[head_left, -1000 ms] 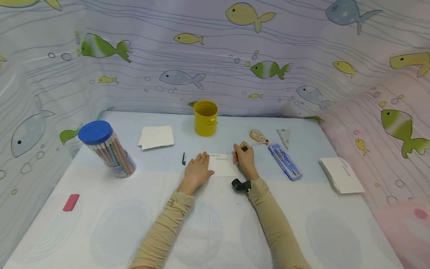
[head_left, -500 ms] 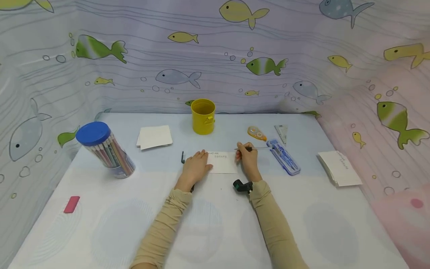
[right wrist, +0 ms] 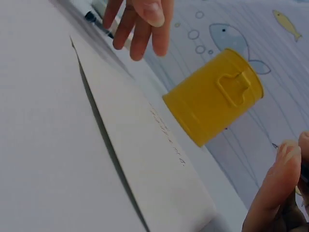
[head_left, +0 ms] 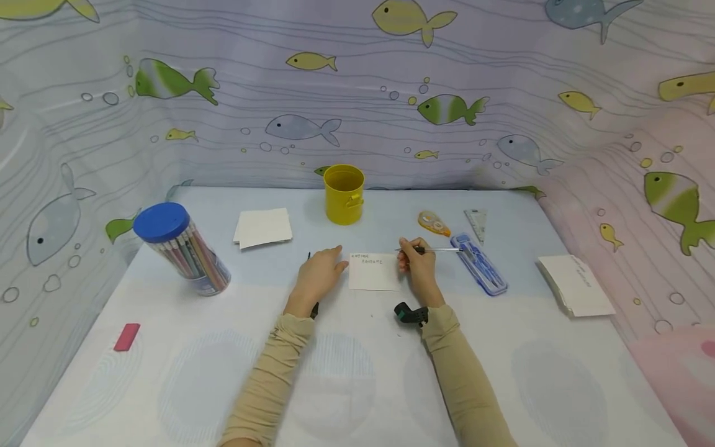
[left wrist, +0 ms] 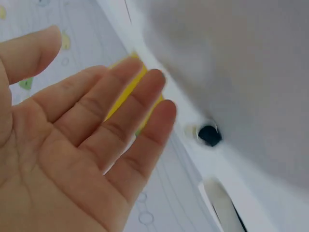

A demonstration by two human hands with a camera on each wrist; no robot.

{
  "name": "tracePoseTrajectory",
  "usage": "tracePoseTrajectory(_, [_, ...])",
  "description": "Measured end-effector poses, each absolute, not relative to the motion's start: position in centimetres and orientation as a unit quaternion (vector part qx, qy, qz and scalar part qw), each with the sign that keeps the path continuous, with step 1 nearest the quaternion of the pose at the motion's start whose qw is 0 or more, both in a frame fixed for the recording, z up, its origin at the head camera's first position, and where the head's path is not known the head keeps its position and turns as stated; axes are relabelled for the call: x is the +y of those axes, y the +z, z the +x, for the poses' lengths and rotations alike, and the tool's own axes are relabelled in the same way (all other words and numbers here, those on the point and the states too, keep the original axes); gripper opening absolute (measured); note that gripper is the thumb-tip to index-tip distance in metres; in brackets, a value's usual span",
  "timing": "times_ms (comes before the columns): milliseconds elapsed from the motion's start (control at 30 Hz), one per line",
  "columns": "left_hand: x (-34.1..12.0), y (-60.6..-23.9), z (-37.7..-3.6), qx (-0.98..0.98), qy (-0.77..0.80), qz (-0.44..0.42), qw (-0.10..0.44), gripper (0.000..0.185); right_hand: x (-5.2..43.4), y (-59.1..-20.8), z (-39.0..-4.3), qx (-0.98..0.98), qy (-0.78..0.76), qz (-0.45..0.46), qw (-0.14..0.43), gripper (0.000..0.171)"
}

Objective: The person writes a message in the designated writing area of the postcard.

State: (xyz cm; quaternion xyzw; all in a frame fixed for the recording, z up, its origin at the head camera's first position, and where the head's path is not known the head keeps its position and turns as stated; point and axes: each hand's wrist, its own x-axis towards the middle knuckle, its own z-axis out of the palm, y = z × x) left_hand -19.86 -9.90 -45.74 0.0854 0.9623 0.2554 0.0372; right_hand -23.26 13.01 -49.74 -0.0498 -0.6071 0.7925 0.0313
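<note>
A white card point(head_left: 373, 279) with two short lines of handwriting lies on the table between my hands. Just off its left edge is my left hand point(head_left: 316, 280), fingers extended and nothing in them; the left wrist view shows the bare palm. A black pen cap point(head_left: 309, 255) lies on the table beyond that hand, partly covered by it. My right hand point(head_left: 422, 268), at the card's right edge, pinches a pen point(head_left: 447, 249) with a clear barrel, held nearly level with its tip pointing left. In the right wrist view, the card's near edge point(right wrist: 116, 159) casts a dark shadow.
A yellow bucket point(head_left: 344, 202) stands behind the card. Blank cards point(head_left: 262, 227) and a blue-lidded pencil jar point(head_left: 184, 251) are left, with a red eraser point(head_left: 126, 337) nearer. Rightward lie correction tape point(head_left: 433, 223), a set square point(head_left: 476, 223), a blue case point(head_left: 479, 264) and written cards point(head_left: 578, 287).
My left hand has come off the card and moved left, now partly covering the cap. The pen in my right hand has tipped from slanted to nearly level, away from the writing.
</note>
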Motion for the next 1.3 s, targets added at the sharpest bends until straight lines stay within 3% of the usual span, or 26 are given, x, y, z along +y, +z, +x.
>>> tracePoseTrajectory(267, [-12.4,-45.2,-20.3,0.963,0.266,0.030,-0.015,0.045,13.6,-49.9,-23.5,-0.599,0.800,-0.031,0.012,0.015])
tracePoseTrajectory(567, [-14.1,-44.7,-19.9,0.969,0.241,-0.045,0.003,0.042,13.4,-49.7,-23.5,-0.573,0.819,-0.018,-0.027,0.008])
tracePoseTrajectory(900, [-13.5,-45.5,-19.9,0.973,0.222,-0.048,0.033,0.046,13.0,-49.6,-23.4,-0.556,0.829,-0.032,-0.050,0.011])
tracePoseTrajectory(1100, [-13.5,-45.6,-20.2,0.975,0.218,-0.040,0.008,0.036,12.7,-49.4,-23.6,-0.536,0.843,-0.040,-0.032,0.009])
tracePoseTrajectory(1300, [-13.0,-46.2,-20.3,0.970,0.241,-0.023,0.022,0.025,13.0,-49.4,-23.4,-0.544,0.837,-0.060,-0.019,0.007])
